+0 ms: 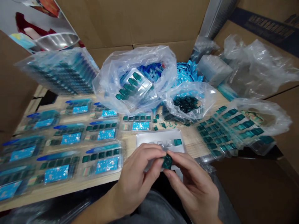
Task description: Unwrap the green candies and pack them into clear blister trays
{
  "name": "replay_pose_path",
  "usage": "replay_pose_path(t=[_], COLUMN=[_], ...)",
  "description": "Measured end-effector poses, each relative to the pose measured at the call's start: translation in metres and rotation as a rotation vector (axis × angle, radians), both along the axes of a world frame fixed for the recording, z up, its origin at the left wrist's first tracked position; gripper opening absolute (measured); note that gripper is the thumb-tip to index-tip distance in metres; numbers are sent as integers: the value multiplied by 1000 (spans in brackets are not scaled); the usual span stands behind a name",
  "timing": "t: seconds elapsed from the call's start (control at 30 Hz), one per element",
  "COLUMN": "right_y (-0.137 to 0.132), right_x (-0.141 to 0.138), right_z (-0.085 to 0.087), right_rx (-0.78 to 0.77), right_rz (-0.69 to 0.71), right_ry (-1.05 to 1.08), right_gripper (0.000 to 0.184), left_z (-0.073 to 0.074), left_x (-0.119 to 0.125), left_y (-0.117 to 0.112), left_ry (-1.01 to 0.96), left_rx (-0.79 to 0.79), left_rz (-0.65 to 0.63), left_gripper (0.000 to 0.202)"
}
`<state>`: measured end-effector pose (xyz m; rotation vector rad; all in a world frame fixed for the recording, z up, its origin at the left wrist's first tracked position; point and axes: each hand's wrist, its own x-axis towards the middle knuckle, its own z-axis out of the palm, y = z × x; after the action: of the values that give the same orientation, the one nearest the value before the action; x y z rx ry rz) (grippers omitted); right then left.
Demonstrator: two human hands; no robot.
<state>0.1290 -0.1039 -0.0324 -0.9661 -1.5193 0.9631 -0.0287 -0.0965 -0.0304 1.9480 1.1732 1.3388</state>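
Observation:
My left hand and my right hand meet above the wooden table, their fingertips pinching a small dark teal square piece from both sides. Part of it is hidden by my fingers. Just beyond and partly under my hands lies a clear plastic blister tray with shallow hollows. One teal square sits in its right corner. Several blister packs, each with a blue pen-like stick, dark teal squares and a blue printed card, lie in rows to my left.
Loose teal pieces lie on the wooden table beyond the tray. Clear plastic bags hold teal and blue items. Stacked transparent packs lie at right, another stack at far left. Cardboard walls surround the table.

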Motion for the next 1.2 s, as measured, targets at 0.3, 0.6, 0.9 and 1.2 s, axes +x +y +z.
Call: replay_pose_path(t=[0.3,0.6,0.9,1.2], right_y=[0,6,27,48], right_x=[12,20,43,41], right_z=[-15,-17,-13,-5], right_rx=[-554,-713,-368,-71], right_rz=[315,246,-10,80], right_ry=[462,715,183,-183], right_gripper=[18,14,20,20], left_z=[0,-2,-19,-8], left_x=[-23,-12,-3,-5], left_y=[-9,26,85,57], left_ry=[140,-212,376,208], left_rx=[-170,-219,11,78], left_rz=[-275,-49,-174,-266], left_gripper=[14,11,36,16])
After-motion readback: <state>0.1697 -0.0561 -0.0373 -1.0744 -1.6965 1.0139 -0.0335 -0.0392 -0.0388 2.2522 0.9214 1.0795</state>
